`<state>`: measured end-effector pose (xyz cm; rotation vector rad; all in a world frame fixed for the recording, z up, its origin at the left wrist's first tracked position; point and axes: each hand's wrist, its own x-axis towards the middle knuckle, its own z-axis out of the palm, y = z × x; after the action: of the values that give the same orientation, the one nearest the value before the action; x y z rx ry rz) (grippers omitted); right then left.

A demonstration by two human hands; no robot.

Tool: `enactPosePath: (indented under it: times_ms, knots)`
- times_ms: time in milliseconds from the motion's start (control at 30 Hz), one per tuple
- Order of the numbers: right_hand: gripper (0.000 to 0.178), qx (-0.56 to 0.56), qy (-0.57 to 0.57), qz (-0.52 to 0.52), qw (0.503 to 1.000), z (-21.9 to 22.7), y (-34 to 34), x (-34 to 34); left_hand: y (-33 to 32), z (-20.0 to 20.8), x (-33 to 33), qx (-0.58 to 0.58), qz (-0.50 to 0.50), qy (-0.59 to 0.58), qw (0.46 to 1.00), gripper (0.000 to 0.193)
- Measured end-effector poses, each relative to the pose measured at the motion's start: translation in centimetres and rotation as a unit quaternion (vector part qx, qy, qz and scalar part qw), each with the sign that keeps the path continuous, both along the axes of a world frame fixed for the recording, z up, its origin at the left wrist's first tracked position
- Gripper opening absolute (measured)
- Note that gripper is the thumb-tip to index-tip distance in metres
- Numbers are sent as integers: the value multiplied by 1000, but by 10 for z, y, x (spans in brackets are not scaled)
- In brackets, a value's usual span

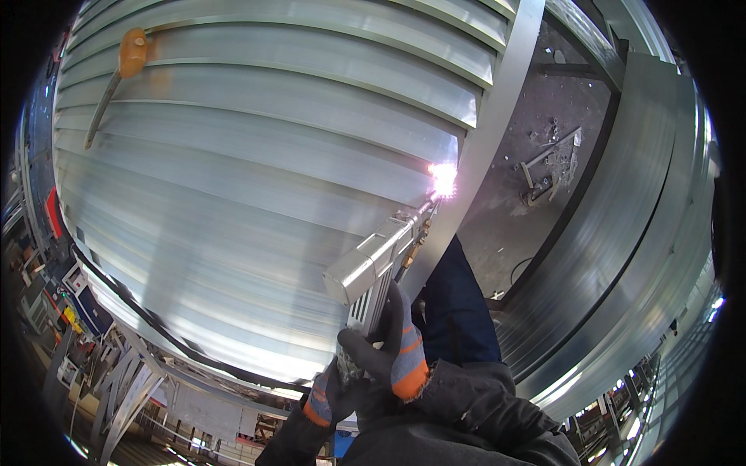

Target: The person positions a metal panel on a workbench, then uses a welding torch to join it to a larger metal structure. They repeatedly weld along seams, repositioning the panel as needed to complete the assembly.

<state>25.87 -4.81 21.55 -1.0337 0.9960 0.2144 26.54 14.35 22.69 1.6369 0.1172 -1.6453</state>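
A silver handheld welding gun (371,264) points up and to the right, and its tip throws a bright pink-white spark (444,179). The spark sits where a slat of a large louvred metal panel (233,194) meets the panel's side frame strip (497,132). My right hand (396,349), in a dark glove with an orange cuff, is wrapped around the gun's grip. My left hand (325,398), gloved the same way, holds the grip just below it.
A mallet (130,54) with an orange head lies on the upper left slats. Another metal sheet frame (645,233) stands at the right. Between them is dark floor with metal scraps (545,167). My leg in dark blue trousers (458,311) is beside the frame.
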Motion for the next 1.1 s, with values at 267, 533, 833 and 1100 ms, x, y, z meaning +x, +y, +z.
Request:
enactPosePath:
  times_ms: [267,533,833,1100]
  knots:
    - [91,-15,-14,-3,1000,0,7,-4,3,3,1,-49,-68,-83,993,48]
    - [93,-12,-17,0,1000,2,9,-5,-8,10,9,-75,-82,-116,987,40]
    - [97,-15,-36,-2,999,-1,19,-13,4,11,3,-70,-74,-99,990,57]
    - [98,-10,-43,-13,999,-1,27,-18,13,14,-3,-63,-48,-71,994,60]
